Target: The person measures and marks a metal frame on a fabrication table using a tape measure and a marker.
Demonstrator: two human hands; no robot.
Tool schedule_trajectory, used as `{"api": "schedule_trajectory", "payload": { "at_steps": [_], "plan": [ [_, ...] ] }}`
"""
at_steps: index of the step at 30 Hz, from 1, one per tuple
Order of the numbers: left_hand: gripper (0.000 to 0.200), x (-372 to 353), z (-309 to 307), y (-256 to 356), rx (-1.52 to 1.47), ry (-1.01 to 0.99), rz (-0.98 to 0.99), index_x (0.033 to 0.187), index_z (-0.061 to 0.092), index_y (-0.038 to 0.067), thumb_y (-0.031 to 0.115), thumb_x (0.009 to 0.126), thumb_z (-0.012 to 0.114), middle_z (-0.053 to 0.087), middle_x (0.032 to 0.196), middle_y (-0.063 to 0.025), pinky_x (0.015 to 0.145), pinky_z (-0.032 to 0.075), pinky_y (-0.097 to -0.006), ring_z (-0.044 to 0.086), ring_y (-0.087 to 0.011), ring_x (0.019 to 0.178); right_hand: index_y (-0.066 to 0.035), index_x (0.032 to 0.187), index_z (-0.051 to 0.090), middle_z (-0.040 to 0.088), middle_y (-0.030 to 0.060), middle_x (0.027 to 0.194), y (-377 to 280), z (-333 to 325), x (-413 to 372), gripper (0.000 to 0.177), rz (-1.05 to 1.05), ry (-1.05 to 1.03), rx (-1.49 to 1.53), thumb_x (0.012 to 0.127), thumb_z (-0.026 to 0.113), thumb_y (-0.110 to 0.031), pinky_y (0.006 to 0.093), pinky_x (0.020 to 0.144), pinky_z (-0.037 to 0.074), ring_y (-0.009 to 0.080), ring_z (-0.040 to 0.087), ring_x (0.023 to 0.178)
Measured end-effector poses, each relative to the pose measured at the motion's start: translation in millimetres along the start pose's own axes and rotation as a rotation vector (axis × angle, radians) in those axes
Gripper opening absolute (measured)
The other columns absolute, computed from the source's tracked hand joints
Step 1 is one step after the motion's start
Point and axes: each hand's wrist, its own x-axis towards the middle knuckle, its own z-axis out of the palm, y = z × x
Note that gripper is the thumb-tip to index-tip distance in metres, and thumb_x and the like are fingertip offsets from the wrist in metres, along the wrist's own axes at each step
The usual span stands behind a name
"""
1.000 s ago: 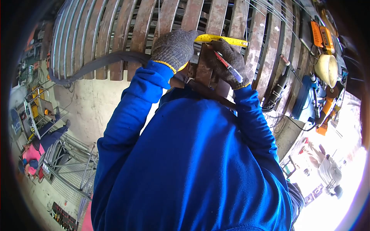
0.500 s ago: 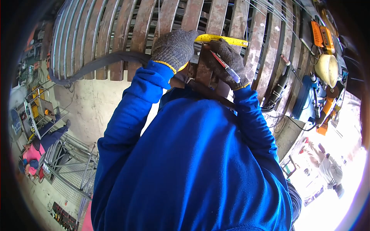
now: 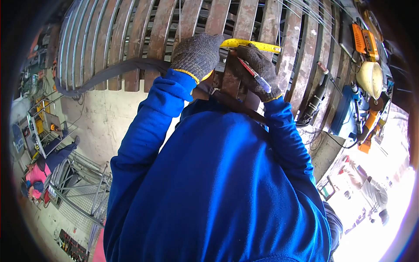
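Observation:
Grey knit work gloves cover both hands over a slatted metal bench. My left hand (image 3: 197, 53) is closed at the left end of an extended yellow tape measure (image 3: 251, 44); its case is hidden by the glove. On the right, my right hand (image 3: 264, 65) has curled fingers against the lower edge of the blade, near its free end. A red and white marker (image 3: 254, 75) is tucked in that hand, slanting back along the glove towards the wrist. A dark strap or hose (image 3: 118, 67) runs from the bench's left side to my left wrist.
Brown bench slats (image 3: 163, 32) stretch away ahead. At right lie a grinder-like tool (image 3: 316, 98), a blue case (image 3: 342, 109), orange tools (image 3: 365, 41) and a cream round object (image 3: 369, 79). Metal frames (image 3: 80, 183) and a person in pink (image 3: 37, 174) are at left.
My hands, the tape measure and the marker stay practically still. In the bright area at right, a distant person has shifted slightly.

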Motion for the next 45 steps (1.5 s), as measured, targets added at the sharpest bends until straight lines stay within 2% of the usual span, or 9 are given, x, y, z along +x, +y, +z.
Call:
{"api": "schedule_trajectory", "payload": {
  "at_steps": [14, 16, 20, 29, 31, 36, 39, 44, 45],
  "plan": [
    [0.036, 1, 7, -4, -0.011, 0.031, 0.006, 0.126, 0.064, 0.005, 0.015, 0.092, 0.058, 0.069, 0.108, -0.0232, 0.089, 0.054, -0.051, 0.066, -0.0411, 0.101, -0.008, 0.114, 0.067, 0.068, 0.0131, 0.111, -3, -3, 0, 0.03, 0.012, -0.034, 0.022, 0.087, 0.073, -0.021, 0.0461, 0.095, 0.052, 0.0359, 0.063, 0.11],
    [0.036, 1, 8, -5, -0.016, 0.043, 0.012, 0.126, 0.064, 0.006, 0.016, 0.092, 0.058, 0.069, 0.108, -0.0232, 0.089, 0.054, -0.0513, 0.067, -0.0413, 0.101, -0.008, 0.114, 0.067, 0.068, 0.013, 0.111, -8, -5, 1, 0.031, 0.106, -0.027, 0.113, 0.086, 0.074, -0.02, 0.0462, 0.095, 0.052, 0.0356, 0.064, 0.11],
    [0.034, 0, 5, -3, 0.017, 0.04, 0.024, 0.124, 0.064, 0.007, 0.017, 0.092, 0.058, 0.069, 0.107, -0.0233, 0.088, 0.054, -0.0513, 0.067, -0.0416, 0.1, -0.008, 0.114, 0.068, 0.068, 0.0128, 0.11, -6, -4, 1, 0.032, 0.059, 0.003, 0.1, 0.085, 0.075, -0.019, 0.0462, 0.096, 0.051, 0.0357, 0.064, 0.109],
    [0.032, 0, 3, -2, 0.037, 0.018, 0.028, 0.122, 0.065, 0.007, 0.017, 0.092, 0.057, 0.068, 0.105, -0.0231, 0.087, 0.054, -0.0517, 0.067, -0.0414, 0.1, -0.008, 0.113, 0.068, 0.069, 0.0128, 0.111, -1, -3, -7, 0.034, 0.253, -0.021, 0.251, 0.085, 0.077, -0.025, 0.047, 0.096, 0.051, 0.0377, 0.065, 0.105],
    [0.032, -1, 2, -2, 0.044, 0.004, 0.027, 0.122, 0.065, 0.007, 0.016, 0.092, 0.057, 0.068, 0.106, -0.023, 0.087, 0.054, -0.0516, 0.066, -0.0416, 0.1, -0.008, 0.113, 0.068, 0.07, 0.013, 0.108, -2, -6, -6, 0.034, 0.156, 0.027, 0.223, 0.085, 0.077, -0.024, 0.0461, 0.092, 0.053, 0.0381, 0.066, 0.103],
    [0.037, -1, 1, -1, -0.028, 0.015, 0.014, 0.125, 0.064, 0.006, 0.012, 0.089, 0.057, 0.068, 0.108, -0.0235, 0.089, 0.053, -0.0508, 0.065, -0.0427, 0.102, -0.007, 0.109, 0.069, 0.072, 0.0132, 0.107, -9, -24, -13, 0.026, 0.225, 0.139, 0.161, 0.087, 0.074, -0.019, 0.0424, 0.088, 0.056, 0.0363, 0.069, 0.101],
    [0.035, 0, 6, -5, -0.03, 0.041, 0.039, 0.125, 0.063, 0.003, 0.013, 0.091, 0.056, 0.068, 0.106, -0.0245, 0.087, 0.053, -0.0515, 0.065, -0.0428, 0.101, -0.007, 0.105, 0.069, 0.073, 0.0155, 0.102, -10, -36, -22, 0.019, 0.458, 0.323, 0.317, 0.088, 0.071, -0.015, 0.0405, 0.088, 0.056, 0.0341, 0.071, 0.096],
    [0.029, 2, 4, -2, 0.044, -0.012, 0.034, 0.121, 0.064, 0.003, 0.012, 0.095, 0.056, 0.068, 0.104, -0.0246, 0.086, 0.054, -0.0514, 0.065, -0.0434, 0.099, -0.003, 0.104, 0.067, 0.073, 0.0128, 0.097, 12, -56, -51, 0.016, 0.402, 0.548, 0.179, 0.09, 0.071, -0.01, 0.0356, 0.082, 0.056, 0.0242, 0.072, 0.089],
    [0.029, 1, 6, -3, 0.058, 0.015, 0.061, 0.121, 0.063, 0.003, 0.012, 0.095, 0.056, 0.068, 0.105, -0.0247, 0.086, 0.054, -0.0515, 0.065, -0.0433, 0.1, -0.002, 0.105, 0.067, 0.073, 0.0122, 0.101, 12, -61, -57, 0.016, 0.47, 0.545, 0.224, 0.092, 0.07, -0.01, 0.0341, 0.085, 0.055, 0.0212, 0.07, 0.093]
  ]
}}
